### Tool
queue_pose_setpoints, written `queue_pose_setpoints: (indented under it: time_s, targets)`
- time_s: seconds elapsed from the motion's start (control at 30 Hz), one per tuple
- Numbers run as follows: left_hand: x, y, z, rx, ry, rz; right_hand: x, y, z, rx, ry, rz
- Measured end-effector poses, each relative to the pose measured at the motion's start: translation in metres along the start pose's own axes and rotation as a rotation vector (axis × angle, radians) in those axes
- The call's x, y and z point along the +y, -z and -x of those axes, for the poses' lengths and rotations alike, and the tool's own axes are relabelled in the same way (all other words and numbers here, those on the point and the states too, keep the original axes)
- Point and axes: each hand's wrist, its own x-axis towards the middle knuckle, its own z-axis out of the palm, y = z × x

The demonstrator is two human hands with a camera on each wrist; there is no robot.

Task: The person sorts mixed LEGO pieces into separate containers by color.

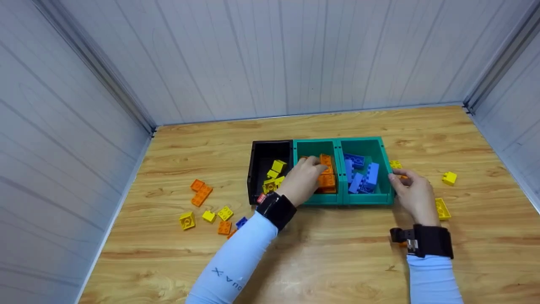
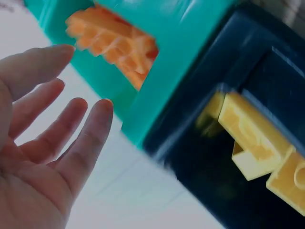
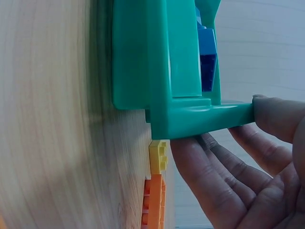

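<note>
Three joined bins stand in a row. The black bin (image 1: 249,177) holds yellow bricks (image 2: 250,129). In the middle green bin (image 1: 314,145) lie orange bricks (image 1: 326,181), and blue bricks (image 1: 371,174) fill part of the right green bin (image 1: 367,198). My left hand (image 1: 300,180) is over the middle bin; in the left wrist view its fingers are spread, slightly bent, with nothing between them. My right hand (image 1: 415,196) pinches the right bin's side wall, thumb at the rim and fingers outside, as the right wrist view shows.
On the wooden table, left of the bins, lie orange bricks (image 1: 202,195), yellow bricks (image 1: 187,220) and a blue brick (image 1: 241,222). To the right are more yellow bricks (image 1: 449,178), some partly behind my right hand. Pale panel walls (image 1: 261,59) enclose the table.
</note>
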Motion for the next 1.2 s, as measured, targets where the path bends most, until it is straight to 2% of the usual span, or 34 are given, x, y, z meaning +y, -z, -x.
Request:
queue_pose_setpoints:
  time_s: [0.17, 0.27, 0.5, 0.67, 0.8, 0.9, 1.07, 1.2]
  targets:
    - [-0.015, 0.022, 0.018, 0.079, -0.004, 0.120, 0.000, 0.000, 0.000, 0.006, -0.010, 0.009]
    - [-0.033, 0.033, 0.036, 0.126, 0.035, 0.160, -0.001, 0.000, -0.001, -0.010, -0.028, 0.004]
    - [-0.090, 0.050, 0.092, 0.180, 0.261, 0.247, -0.002, 0.001, -0.002, -0.035, -0.061, -0.011]
    - [-0.116, 0.050, 0.141, 0.135, 0.388, 0.265, -0.001, 0.002, -0.002, -0.035, -0.057, -0.009]
    - [-0.120, 0.041, 0.170, 0.063, 0.438, 0.289, -0.001, 0.003, -0.002, -0.027, -0.055, 0.003]
    - [-0.116, 0.029, 0.187, 0.031, 0.436, 0.301, -0.001, 0.003, -0.001, -0.021, -0.043, 0.011]
    - [-0.112, 0.013, 0.209, 0.014, 0.409, 0.271, -0.001, 0.001, -0.001, -0.011, -0.018, 0.014]
    - [-0.111, 0.007, 0.220, -0.013, 0.414, 0.269, -0.001, -0.001, -0.002, -0.027, -0.038, 0.002]
